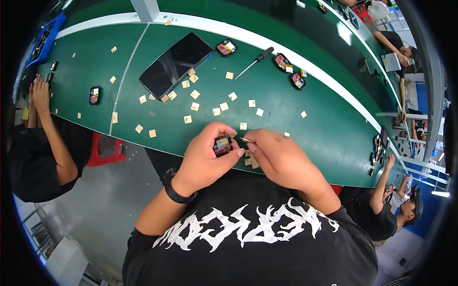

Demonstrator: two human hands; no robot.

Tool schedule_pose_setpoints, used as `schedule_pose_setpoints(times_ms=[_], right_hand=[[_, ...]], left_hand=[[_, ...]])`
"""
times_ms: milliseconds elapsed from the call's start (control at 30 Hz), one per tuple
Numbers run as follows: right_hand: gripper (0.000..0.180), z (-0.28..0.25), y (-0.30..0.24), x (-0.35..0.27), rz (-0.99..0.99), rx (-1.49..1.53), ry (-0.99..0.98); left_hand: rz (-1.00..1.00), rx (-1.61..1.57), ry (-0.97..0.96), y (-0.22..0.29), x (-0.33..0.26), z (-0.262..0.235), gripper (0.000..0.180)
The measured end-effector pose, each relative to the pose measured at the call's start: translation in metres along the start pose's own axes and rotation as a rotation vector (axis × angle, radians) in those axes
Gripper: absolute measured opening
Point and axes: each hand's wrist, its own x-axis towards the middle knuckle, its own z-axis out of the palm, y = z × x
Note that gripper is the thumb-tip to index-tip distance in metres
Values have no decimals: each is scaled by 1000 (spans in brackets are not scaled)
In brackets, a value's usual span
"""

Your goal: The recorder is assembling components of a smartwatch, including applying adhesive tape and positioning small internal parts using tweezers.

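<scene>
My left hand [205,156] holds a small open black device housing [223,146] with a red circuit board inside, its fingers curled around the edges. Close on its right, my right hand [279,155] is closed in a pinch. A thin pale tip [246,140] pokes out from those fingers, too small to name. Under and between the hands lie several small cream square pieces [251,162] on the green table. One more cream square [243,126] rests just beyond my fingertips.
Many cream squares lie scattered around a large black tablet-like screen [176,64]. A screwdriver [255,62] and open devices [226,47] sit farther back. At far left are a blue bin [46,39] and a co-worker's hands [41,93]; another co-worker [386,205] works at right.
</scene>
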Motion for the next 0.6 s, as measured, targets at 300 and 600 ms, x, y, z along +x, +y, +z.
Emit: schedule_pose_setpoints(times_ms=[300, 600], right_hand=[[12, 7, -1, -1, 83, -187, -158], [8, 19, 0, -4, 207, -46, -101]], left_hand=[[-73, 259, -45, 8, 2, -1, 35], [6, 216, -247, -10, 6, -18, 35]])
